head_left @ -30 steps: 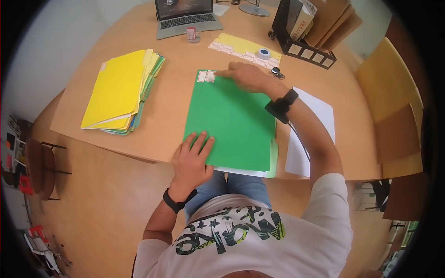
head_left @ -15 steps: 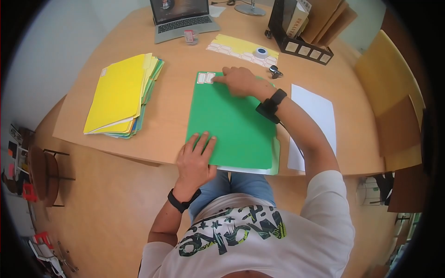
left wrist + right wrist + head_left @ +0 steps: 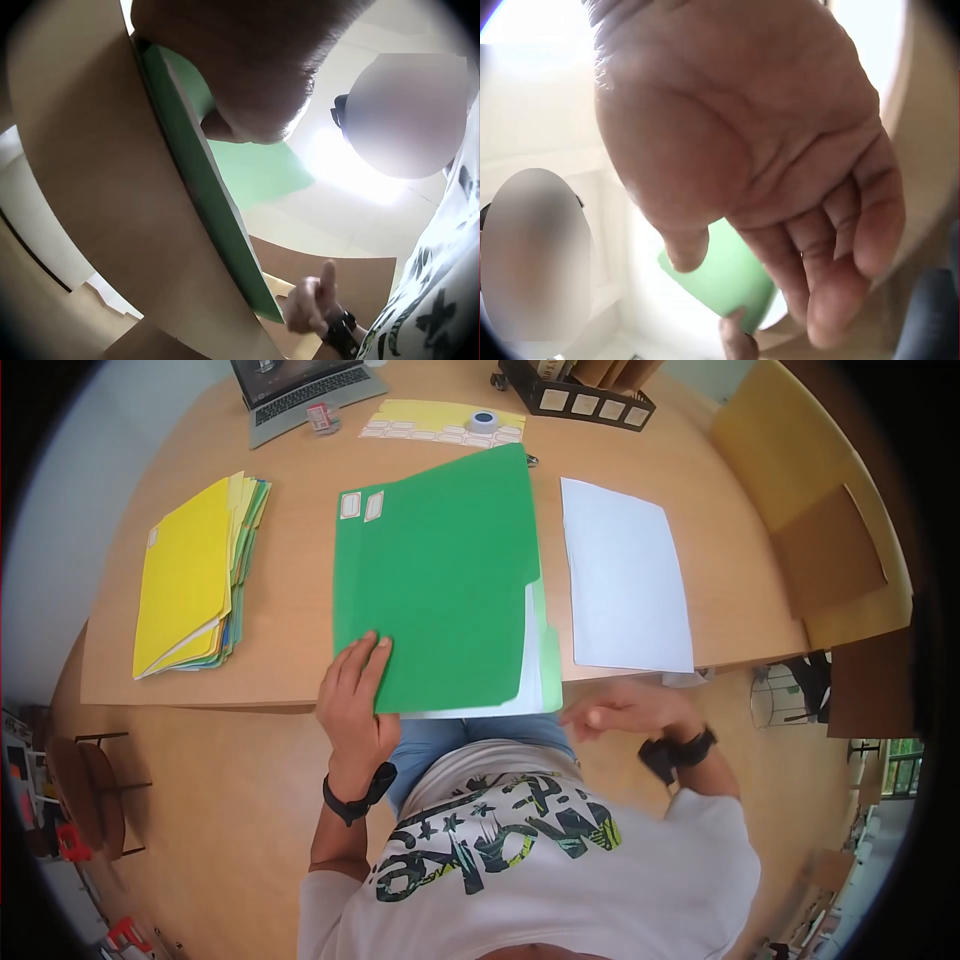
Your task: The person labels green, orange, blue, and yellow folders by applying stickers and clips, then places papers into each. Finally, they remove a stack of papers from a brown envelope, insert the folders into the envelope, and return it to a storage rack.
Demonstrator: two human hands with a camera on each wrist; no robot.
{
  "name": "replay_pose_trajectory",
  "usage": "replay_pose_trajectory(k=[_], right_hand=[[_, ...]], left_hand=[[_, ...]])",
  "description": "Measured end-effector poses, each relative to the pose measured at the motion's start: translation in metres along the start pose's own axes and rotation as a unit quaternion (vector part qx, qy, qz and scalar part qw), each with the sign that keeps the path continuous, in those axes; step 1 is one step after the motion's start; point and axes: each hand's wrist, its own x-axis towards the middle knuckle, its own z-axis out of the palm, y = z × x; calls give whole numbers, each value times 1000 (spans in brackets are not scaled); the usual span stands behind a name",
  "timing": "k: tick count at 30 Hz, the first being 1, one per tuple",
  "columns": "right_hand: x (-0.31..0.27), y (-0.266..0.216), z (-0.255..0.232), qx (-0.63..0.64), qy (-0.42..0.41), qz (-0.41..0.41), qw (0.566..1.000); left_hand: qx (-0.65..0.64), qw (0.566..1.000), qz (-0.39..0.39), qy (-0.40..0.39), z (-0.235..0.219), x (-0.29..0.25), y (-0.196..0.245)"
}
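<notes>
A green file folder (image 3: 440, 580) lies in front of the person at the table's near edge. Two white labels (image 3: 350, 506) with red borders sit at its top left corner. Along its right and lower edges, white paper (image 3: 532, 660) shows under the front cover. The left hand (image 3: 352, 700) rests on the folder's lower left corner, its fingers straight on the cover and its thumb by the bottom edge. To the right of the folder, past the table edge, the right hand (image 3: 635, 708) is empty with loosely bent fingers; its palm (image 3: 757, 127) fills the right wrist view.
A stack of yellow and green folders (image 3: 190, 575) stands on the left, a white sheet (image 3: 630, 580) on the right. Behind are a yellow label sheet (image 3: 425, 420) with a round white item (image 3: 484, 422), a laptop (image 3: 310, 395) and a black file holder (image 3: 590, 405).
The right hand has left the labels at the folder's top and come down to the near right. The green folder's right side looks raised, and the head view has turned right.
</notes>
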Motion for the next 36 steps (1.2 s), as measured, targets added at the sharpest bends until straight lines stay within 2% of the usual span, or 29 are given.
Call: replay_pose_trajectory(k=[3, 5, 7, 8, 10, 11, 12, 14, 15, 18, 21, 23, 25, 26, 27, 29, 30, 32, 34, 36], right_hand=[[20, 62, 43, 222, 97, -62, 968], [31, 66, 61, 345, 142, -96, 923], [44, 65, 76, 445, 184, -121, 868], [47, 64, 78, 433, 194, -110, 873], [49, 61, 79, 408, 217, -93, 882], [49, 61, 74, 339, 213, -103, 911], [50, 62, 70, 268, 212, -115, 933], [46, 42, 72, 279, 223, -100, 929], [47, 37, 71, 299, 212, -98, 925], [51, 32, 71, 246, 187, -125, 943], [55, 30, 73, 204, 193, -163, 946], [58, 27, 72, 150, 186, -189, 952], [68, 16, 71, 144, 186, -254, 938], [73, 13, 73, 144, 188, -286, 928], [76, 22, 72, 224, 130, -271, 927], [80, 12, 67, 194, 126, -284, 931], [79, 8, 65, 178, 125, -289, 932], [80, 4, 64, 147, 133, -288, 937], [78, 3, 64, 111, 146, -291, 939], [75, 0, 64, 86, 155, -291, 940]], left_hand=[[25, 998, 26, -45, -7, -14, 6], [67, 991, 54, -99, -18, -21, 14], [62, 993, 61, -83, -29, -26, 25], [60, 993, 67, -77, -34, -30, 30], [-58, 993, -3, 102, -23, -61, 23], [-118, 974, -36, 191, -18, -77, 17], [-184, 961, -140, 153, -19, -89, 15], [-309, 885, -340, 75, -20, -109, 8], [-444, 825, -349, -11, -15, -118, -9], [-623, 644, -439, -61, -3, -108, 7], [-593, 691, -413, -9, -4, -85, 28], [-568, 722, -394, 26, -8, -79, 25], [-558, 746, -360, 61, -16, -75, 16], [-529, 769, -344, 103, -26, -68, 10], [-500, 789, -327, 142, -40, -56, 3], [-441, 810, -315, 221, -74, -27, -11], [-413, 811, -321, 261, -91, -11, -22], [-403, 792, -258, 379, -119, 14, -64], [-356, 828, -267, 342, -156, 26, -113], [-334, 834, -290, 329, -182, 29, -168]])
